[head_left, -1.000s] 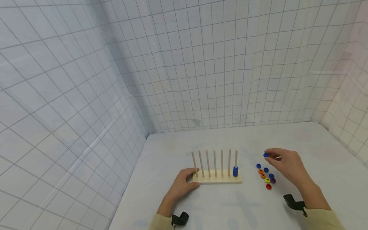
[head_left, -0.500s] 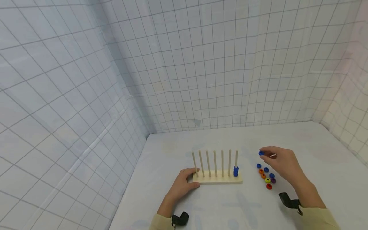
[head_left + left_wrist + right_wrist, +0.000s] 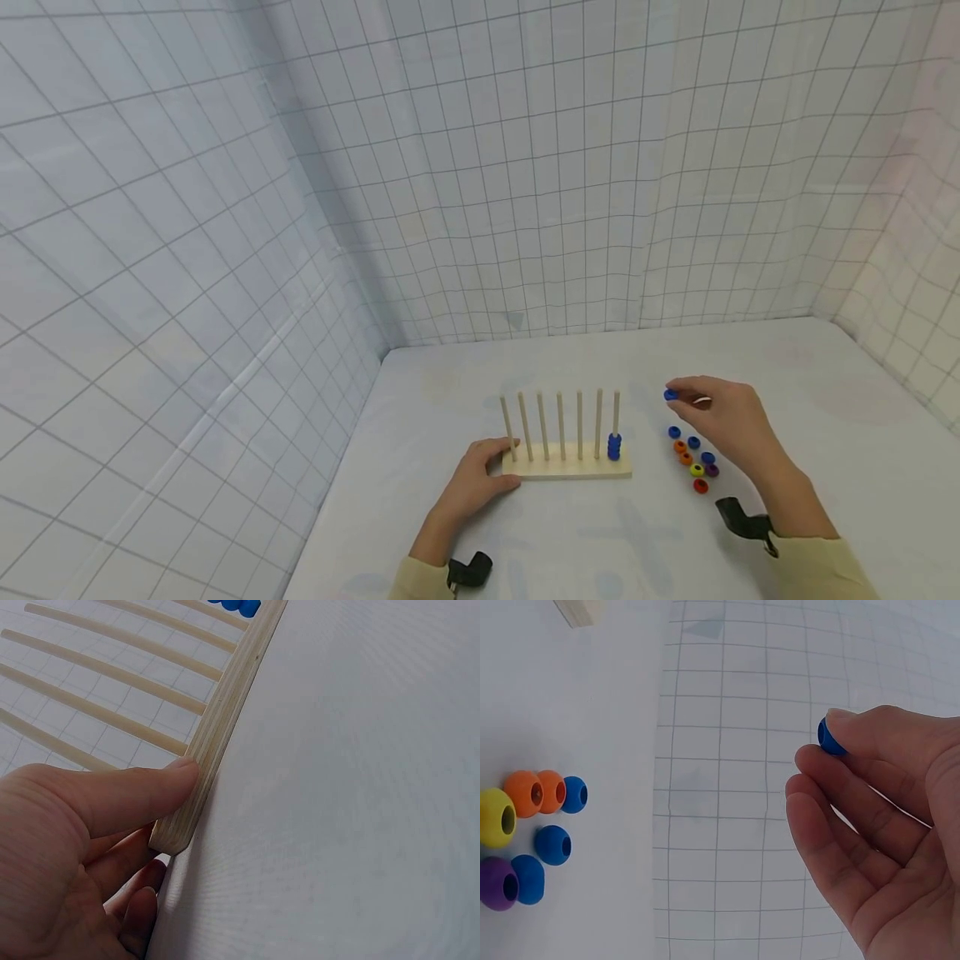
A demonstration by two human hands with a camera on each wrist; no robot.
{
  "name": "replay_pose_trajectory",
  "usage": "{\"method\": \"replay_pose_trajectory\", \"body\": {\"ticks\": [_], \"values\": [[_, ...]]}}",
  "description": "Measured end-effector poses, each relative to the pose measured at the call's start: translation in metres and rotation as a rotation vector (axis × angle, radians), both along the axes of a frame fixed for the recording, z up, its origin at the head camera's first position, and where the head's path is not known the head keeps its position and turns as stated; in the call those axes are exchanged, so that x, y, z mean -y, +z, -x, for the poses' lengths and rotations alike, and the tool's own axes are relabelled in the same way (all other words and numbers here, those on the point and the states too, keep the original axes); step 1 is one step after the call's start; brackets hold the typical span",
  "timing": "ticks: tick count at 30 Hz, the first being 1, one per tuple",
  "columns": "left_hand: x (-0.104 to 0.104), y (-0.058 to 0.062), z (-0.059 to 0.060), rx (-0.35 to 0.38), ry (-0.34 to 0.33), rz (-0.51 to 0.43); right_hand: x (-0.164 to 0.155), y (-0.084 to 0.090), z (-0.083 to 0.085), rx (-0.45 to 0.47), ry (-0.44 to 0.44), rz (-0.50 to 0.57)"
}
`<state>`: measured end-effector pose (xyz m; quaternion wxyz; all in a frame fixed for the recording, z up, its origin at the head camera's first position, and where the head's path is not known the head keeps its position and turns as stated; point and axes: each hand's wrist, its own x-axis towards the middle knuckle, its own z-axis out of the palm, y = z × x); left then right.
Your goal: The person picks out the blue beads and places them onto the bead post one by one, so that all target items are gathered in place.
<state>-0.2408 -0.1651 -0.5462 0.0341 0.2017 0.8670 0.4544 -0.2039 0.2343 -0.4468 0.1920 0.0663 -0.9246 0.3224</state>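
A wooden peg rack (image 3: 567, 462) with several upright pegs stands on the white table; its rightmost peg carries stacked blue beads (image 3: 614, 447). My left hand (image 3: 480, 483) grips the rack's left end (image 3: 180, 825), thumb along its front edge and fingers curled behind. My right hand (image 3: 720, 421) is raised to the right of the rack and pinches a blue bead (image 3: 670, 395) (image 3: 829, 738) at its fingertips. Below that hand lies a loose cluster of blue, orange, yellow, purple and red beads (image 3: 693, 458) (image 3: 532, 832).
White grid-patterned walls (image 3: 525, 183) close in the table at the back, left and right. The white table surface (image 3: 825, 400) stretches behind and to the right of the rack. Black wrist camera mounts (image 3: 742, 521) sit on both yellow sleeves.
My right hand has carried the blue bead up and leftward, nearer the rack's right end. The left hand and the rack have stayed put.
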Motion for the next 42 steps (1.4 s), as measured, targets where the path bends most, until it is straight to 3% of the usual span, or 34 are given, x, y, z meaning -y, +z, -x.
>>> {"method": "replay_pose_trajectory", "body": {"ticks": [42], "values": [[0.0,-0.001,0.0,-0.02,-0.007,0.011,0.045,0.029,-0.001,-0.117,0.087,0.028]]}}
